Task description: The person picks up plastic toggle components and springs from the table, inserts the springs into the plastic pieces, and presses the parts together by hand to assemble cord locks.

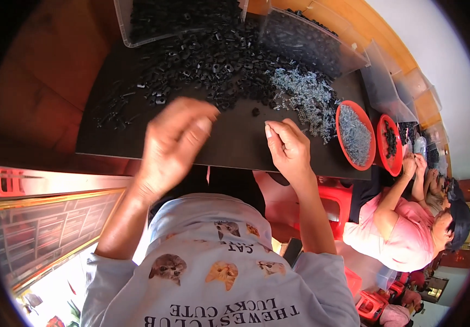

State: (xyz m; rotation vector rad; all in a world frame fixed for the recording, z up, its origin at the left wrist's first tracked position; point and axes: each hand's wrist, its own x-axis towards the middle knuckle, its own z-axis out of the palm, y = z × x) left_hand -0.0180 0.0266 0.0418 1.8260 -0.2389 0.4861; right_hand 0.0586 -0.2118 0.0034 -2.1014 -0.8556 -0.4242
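My left hand [178, 140] hovers over the near side of the dark table, slightly blurred, with its fingers curled and the thumb pressed against them. What it holds, if anything, is hidden. To its right, my right hand [290, 146] is closed, thumb and forefinger pinched together; anything between the tips is too small to name. Just beyond the hands spreads a heap of small black plastic parts [208, 68]. A pile of small silvery pieces [303, 95], perhaps springs or screws, lies beyond my right hand. One black part [255, 112] sits alone between my hands.
Clear plastic bins [127, 43] of black parts stand at the back. Thin black pieces [116, 111] lie at the left. A red bowl [373, 143] of silvery pieces and another red bowl [381, 155] with black parts stand right. A co-worker in pink [393, 231] sits beyond them.
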